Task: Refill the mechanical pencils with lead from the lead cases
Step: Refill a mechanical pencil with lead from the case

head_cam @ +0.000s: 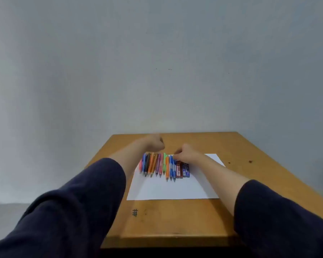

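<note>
Nearest the camera, two dark navy sleeves point(73, 202) framed the view, pushed up so that both forearms were bare as they reached forward over the wooden counter point(175, 220). A small hash mark point(135, 212) was inked on the counter just in front of the near left corner of a white sheet of paper point(166, 190).

On the far half of that sheet lay a tight row of mechanical pencils point(157, 164), side by side with their tips pointing back toward the person: pink, blue, black, orange, purple, green and more blue. Touching the right end of the row, also on the sheet, sat the lead cases point(183, 169), one dark red and one dark blue.

The left hand point(154, 144) hovered past the far edge of the sheet, beyond the left part of the row, blurred, its fingers curled into a loose fist with nothing seen in it. The right hand point(186, 154) was lower, knuckles up, its fingers curled down over the far ends of the blue pencils and the lead cases. Whether it gripped any of them could not be told.

Beyond the counter's far edge rose a plain grey wall point(157, 71).
</note>
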